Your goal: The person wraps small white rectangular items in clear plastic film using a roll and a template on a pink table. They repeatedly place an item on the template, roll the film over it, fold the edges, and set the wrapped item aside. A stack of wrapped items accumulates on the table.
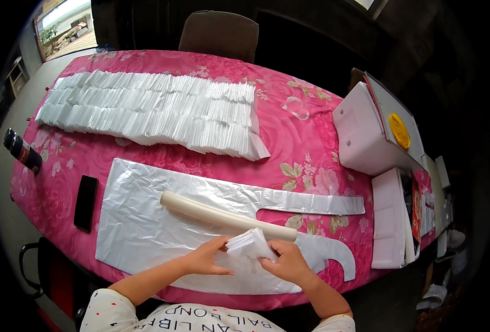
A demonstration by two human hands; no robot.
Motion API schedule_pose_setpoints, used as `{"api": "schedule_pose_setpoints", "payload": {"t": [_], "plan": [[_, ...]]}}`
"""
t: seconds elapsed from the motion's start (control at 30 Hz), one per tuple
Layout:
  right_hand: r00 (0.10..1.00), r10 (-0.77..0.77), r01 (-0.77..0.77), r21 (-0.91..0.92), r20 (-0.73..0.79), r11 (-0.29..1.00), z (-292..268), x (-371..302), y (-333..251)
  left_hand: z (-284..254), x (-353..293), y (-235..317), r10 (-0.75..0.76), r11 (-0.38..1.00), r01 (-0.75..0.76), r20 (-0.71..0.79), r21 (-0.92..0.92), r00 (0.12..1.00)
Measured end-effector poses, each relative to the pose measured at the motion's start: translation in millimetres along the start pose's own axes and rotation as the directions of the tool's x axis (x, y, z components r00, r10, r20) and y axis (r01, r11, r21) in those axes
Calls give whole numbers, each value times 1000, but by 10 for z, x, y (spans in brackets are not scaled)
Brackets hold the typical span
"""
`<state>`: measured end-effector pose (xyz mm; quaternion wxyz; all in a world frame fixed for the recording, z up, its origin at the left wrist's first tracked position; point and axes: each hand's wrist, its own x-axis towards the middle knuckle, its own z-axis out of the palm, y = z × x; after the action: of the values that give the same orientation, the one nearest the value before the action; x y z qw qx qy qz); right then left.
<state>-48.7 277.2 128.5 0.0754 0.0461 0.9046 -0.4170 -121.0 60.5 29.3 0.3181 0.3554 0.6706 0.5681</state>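
My right hand [285,262] pinches a small folded bundle of thin white plastic film [249,243] between thumb and fingers. On the bundle's left side is my left hand [207,257], thumb stretched away from the fingers and fingertips at the film's edge. Under both hands, a large whitish plastic sheet [137,221] with strap-like ends is spread flat on the table, creased all over. A long cream-coloured tube [225,214] lies slantwise across it, just beyond the bundle. My hands partly cover the sheet's near side.
Several rows of folded white packets [151,108] stand packed at the far left of the pink flowered tablecloth [289,133]. A black phone [86,203] and dark bottle [22,150] are at left. White foam boxes [361,130] line the right, one bearing a yellow ring [400,131].
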Motion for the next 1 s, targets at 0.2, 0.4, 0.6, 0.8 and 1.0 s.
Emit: {"api": "schedule_pose_setpoints", "payload": {"t": [0.2, 0.4, 0.6, 0.8, 1.0], "plan": [[860, -82, -43, -231, -504, 972, -839, 1455, 135, -113, -99, -259, 0, 901, 19, 45, -433, 999], [768, -95, -316, -503, -634, 804, -1373, 3219, 495, -140, -50, -328, 29, 777, 58, 127, -627, 991], [845, -19, -355, -588, -535, 727, -975, 4157, 526, -201, -65, -267, 27, 857, 58, 157, -512, 987], [944, 64, -182, -349, -324, 919, -840, 4332, 508, -257, -27, -212, 13, 916, 50, 155, -398, 988], [922, -273, 238, -157, -273, 959, -882, 4210, 1148, -246, -26, -212, 23, 914, 47, 166, -402, 986]]}}
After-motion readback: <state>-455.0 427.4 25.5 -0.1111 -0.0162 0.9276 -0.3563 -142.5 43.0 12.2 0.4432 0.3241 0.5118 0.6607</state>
